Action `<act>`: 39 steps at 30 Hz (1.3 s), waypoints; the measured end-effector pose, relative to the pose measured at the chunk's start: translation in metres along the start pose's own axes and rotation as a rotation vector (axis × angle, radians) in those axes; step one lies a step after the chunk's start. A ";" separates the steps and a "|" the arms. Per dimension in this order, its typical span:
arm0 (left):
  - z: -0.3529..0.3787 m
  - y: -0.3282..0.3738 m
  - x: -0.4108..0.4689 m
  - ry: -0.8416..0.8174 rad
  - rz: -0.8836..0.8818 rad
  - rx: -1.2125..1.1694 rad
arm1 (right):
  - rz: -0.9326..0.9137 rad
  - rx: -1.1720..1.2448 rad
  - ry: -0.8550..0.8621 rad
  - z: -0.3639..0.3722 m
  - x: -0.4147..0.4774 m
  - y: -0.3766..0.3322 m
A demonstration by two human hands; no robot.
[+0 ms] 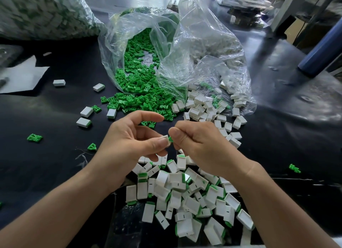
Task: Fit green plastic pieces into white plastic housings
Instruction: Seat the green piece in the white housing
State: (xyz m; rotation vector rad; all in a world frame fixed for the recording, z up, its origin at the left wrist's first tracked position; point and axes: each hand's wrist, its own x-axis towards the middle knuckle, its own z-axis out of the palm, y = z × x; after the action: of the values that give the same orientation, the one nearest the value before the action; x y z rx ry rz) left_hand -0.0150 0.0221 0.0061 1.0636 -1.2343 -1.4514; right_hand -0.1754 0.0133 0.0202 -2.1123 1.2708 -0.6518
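Note:
My left hand [133,136] pinches a small white housing [166,139] between thumb and fingers above the black table. My right hand [199,142] pinches a green piece [170,139] whose tip shows right against the housing's open end. Loose green pieces [140,99] spill from a clear bag [129,50] behind my hands. Empty white housings [205,109] lie to the right of them, partly under a second clear bag [212,50]. Below my hands sits a pile of housings with green inserts [185,196].
Stray green pieces [34,137] and single white housings [59,82] are scattered on the black table surface [55,164] at left. A large filled bag [40,13] stands at the back left. A blue cylinder [322,57] stands at the right edge.

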 end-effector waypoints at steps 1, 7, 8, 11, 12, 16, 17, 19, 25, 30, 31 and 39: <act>0.000 0.000 0.000 0.002 0.001 -0.014 | -0.016 -0.020 0.015 0.002 0.000 -0.001; 0.002 -0.004 0.001 0.076 0.014 -0.109 | -0.060 -0.098 0.168 0.016 0.000 -0.007; 0.003 -0.004 0.000 0.088 0.015 -0.119 | -0.070 -0.127 0.180 0.018 0.000 -0.007; 0.002 -0.004 0.000 0.104 0.026 -0.100 | -0.093 -0.195 0.201 0.022 0.000 -0.007; 0.001 -0.003 0.000 0.096 0.032 -0.079 | -0.092 -0.199 0.196 0.021 0.000 -0.006; 0.000 0.000 0.001 0.043 0.055 -0.046 | 0.006 0.100 0.121 0.012 0.000 -0.002; 0.001 0.000 0.001 0.037 0.067 -0.057 | 0.076 0.240 0.127 0.009 0.000 -0.002; 0.002 -0.002 0.001 0.033 0.098 -0.093 | 0.242 0.521 0.076 0.006 0.001 0.000; -0.002 -0.001 -0.001 0.005 0.101 -0.147 | 0.360 1.119 -0.347 0.014 0.004 -0.010; -0.001 0.001 -0.001 -0.017 0.144 -0.162 | 0.377 1.142 -0.317 0.017 0.004 -0.015; -0.001 0.002 -0.002 -0.024 0.151 -0.147 | 0.381 1.129 -0.308 0.018 0.003 -0.016; 0.003 0.003 -0.004 0.009 0.167 -0.121 | 0.387 1.030 -0.238 0.023 0.002 -0.016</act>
State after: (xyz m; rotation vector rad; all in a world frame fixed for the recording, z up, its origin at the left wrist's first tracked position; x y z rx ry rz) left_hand -0.0168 0.0259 0.0097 0.8646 -1.1841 -1.3730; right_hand -0.1493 0.0232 0.0148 -1.0294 0.8714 -0.6529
